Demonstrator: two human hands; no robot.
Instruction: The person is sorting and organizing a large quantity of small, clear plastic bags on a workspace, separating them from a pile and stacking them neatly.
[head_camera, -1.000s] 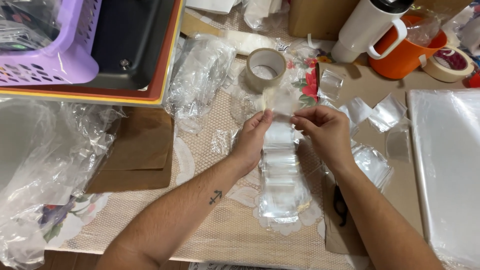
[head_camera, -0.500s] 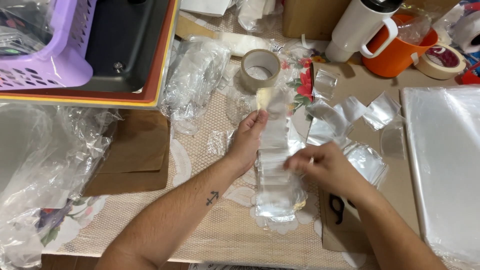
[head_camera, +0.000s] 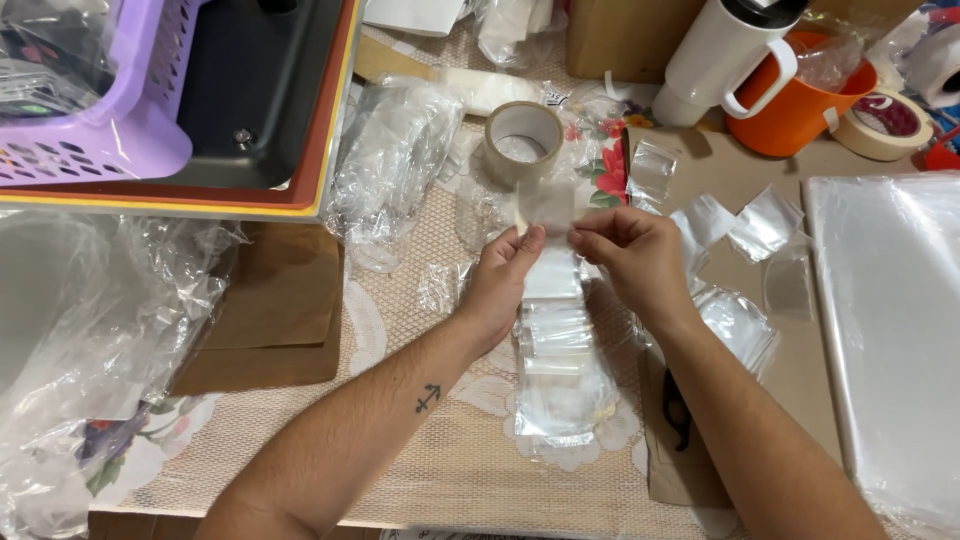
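Both hands meet at the top end of a strip of small clear plastic bags (head_camera: 558, 350), approx. mid-desk. The strip's long axis runs away from the person: near end lies flat on the lace-covered desk (head_camera: 420, 480), far end lifted betw. the hands. Left hand (head_camera: 505, 280) pinches the top bag's left edge, thumb and forefinger closed on it, other fingers curled. Right hand (head_camera: 630, 255) pinches the right edge the same way, fingertips closed on the film. Hands sit side by side, nearly touching, w/ the bag's top flap sticking up just beyond them, toward the tape roll (head_camera: 523, 135). Neither hand is nearer; the strip hangs back from both toward the person's body. Loose clear bags (head_camera: 765, 220) lie just right of the right hand; a stack of plastic sheets (head_camera: 890, 330) further right.
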